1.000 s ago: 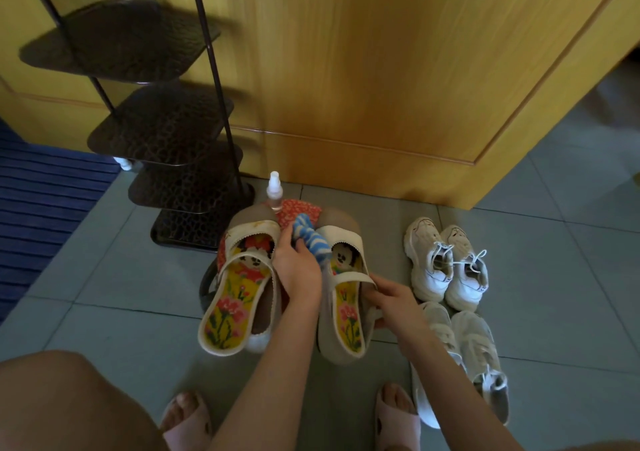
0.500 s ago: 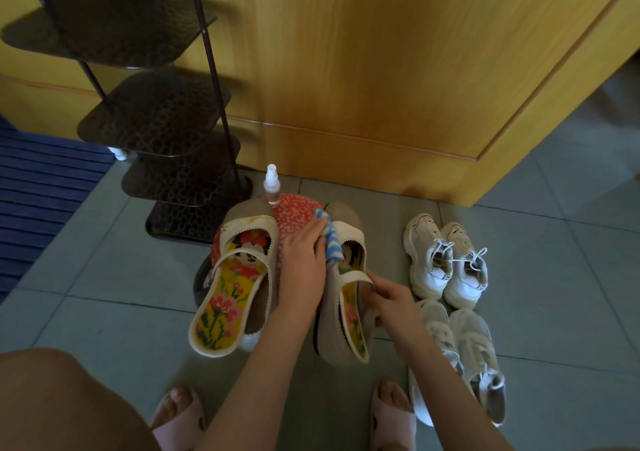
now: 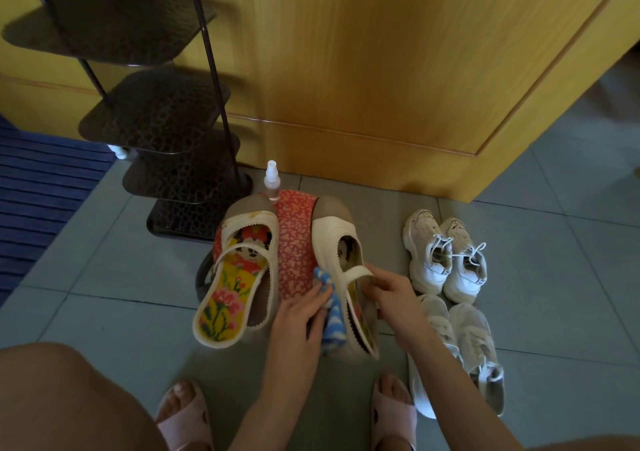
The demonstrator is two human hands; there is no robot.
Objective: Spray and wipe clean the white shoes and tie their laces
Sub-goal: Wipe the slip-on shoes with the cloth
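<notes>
Two white strap shoes with taupe toes lie on a red patterned mat (image 3: 294,243). The right strap shoe (image 3: 341,260) is tipped onto its side; my right hand (image 3: 391,293) grips it at the strap. My left hand (image 3: 301,315) holds a blue-and-white striped cloth (image 3: 332,326) against the shoe's left side, near the heel. The left strap shoe (image 3: 239,277) lies flat with its floral insole showing. A small clear spray bottle (image 3: 272,182) stands upright behind the mat.
A pair of white laced sneakers (image 3: 446,256) stands to the right, with a second white pair (image 3: 460,346) nearer me. A dark metal tiered rack (image 3: 173,132) stands at left before a wooden cabinet (image 3: 381,70). My feet in pink slippers (image 3: 393,412) are on the tile floor.
My left hand has drawn the cloth back along the right shoe's side, from near the toe toward the heel. The shoe stays tipped in my right hand.
</notes>
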